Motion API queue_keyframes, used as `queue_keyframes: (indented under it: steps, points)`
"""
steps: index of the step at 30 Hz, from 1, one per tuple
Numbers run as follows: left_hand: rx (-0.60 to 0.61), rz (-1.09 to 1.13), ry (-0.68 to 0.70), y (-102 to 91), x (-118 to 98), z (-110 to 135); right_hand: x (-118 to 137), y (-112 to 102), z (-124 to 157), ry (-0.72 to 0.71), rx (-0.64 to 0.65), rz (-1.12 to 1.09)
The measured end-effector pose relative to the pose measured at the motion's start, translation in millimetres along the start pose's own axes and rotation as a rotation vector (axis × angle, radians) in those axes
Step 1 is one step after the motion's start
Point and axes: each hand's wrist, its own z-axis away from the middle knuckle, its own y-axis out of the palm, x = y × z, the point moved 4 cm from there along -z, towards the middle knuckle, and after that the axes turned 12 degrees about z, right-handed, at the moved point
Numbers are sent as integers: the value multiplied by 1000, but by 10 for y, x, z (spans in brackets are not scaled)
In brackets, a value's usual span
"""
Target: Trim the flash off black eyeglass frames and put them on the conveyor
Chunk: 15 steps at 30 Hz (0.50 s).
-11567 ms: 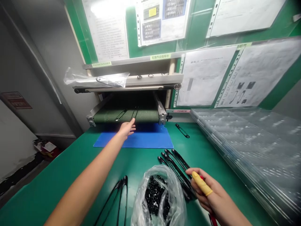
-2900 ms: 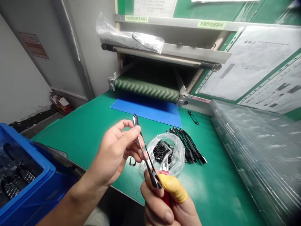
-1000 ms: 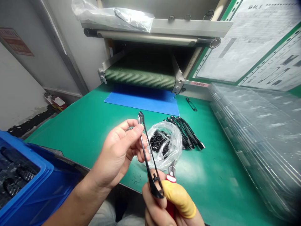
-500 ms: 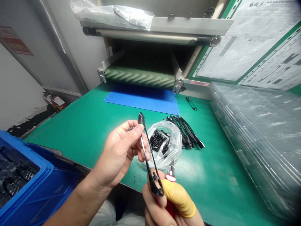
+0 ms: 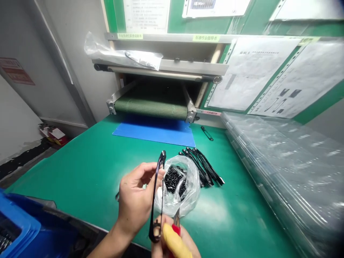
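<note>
A long, slim black plastic part (image 5: pixel 154 204) with an open slot along it stands nearly upright before me. My left hand (image 5: pixel 135 197) pinches its upper half between thumb and fingers. Its lower end rests in my right hand (image 5: pixel 178 242), whose thumb wears a yellow finger cover. That same hand also grips red-handled cutters (image 5: pixel 176 224), metal jaws pointing up and away; most of the handle is hidden. Just beyond the hands sits a clear plastic bag (image 5: pixel 194 175), open at the top and full of small black pieces (image 5: pixel 174 180).
Several similar black parts (image 5: pixel 205 166) lie beside the bag on the green table (image 5: pixel 228 222). A single part (image 5: pixel 206 133) lies farther back. Clear trays (image 5: pixel 268 172) are stacked right, a blue crate (image 5: pixel 29 222) stands left. A blue sheet (image 5: pixel 153 132) lies below the conveyor belt (image 5: pixel 150 107).
My view has tilted up, showing more of the wall board. The black part has turned more upright and shows its side edge; both hands keep hold of it.
</note>
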Motion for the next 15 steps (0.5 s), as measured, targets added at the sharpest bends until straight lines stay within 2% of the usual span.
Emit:
queue_keyframes:
  steps: [2, 5, 7, 8, 11, 13, 15]
  points:
    - [80, -5, -41, -2, -26, 11, 163, -136, -11, -66, -79, 60]
    - [374, -17, -175, 57, -32, 83, 540, -378, -29, -209, -166, 276]
    - [527, -22, -259, 96, -4, 144, 716, -497, -56, -213, -125, 468]
    - [561, -10, -301, 108, 22, 165, 756, -540, -74, -176, -81, 547]
    - [558, 67, -490, 134, 147, 182, 769, -618, -119, -80, 46, 700]
    - [521, 105, -593, 156, 215, 155, 764, -642, -150, -103, 83, 756]
    - [498, 103, -635, 193, 241, 100, 762, -660, -189, -141, 100, 779]
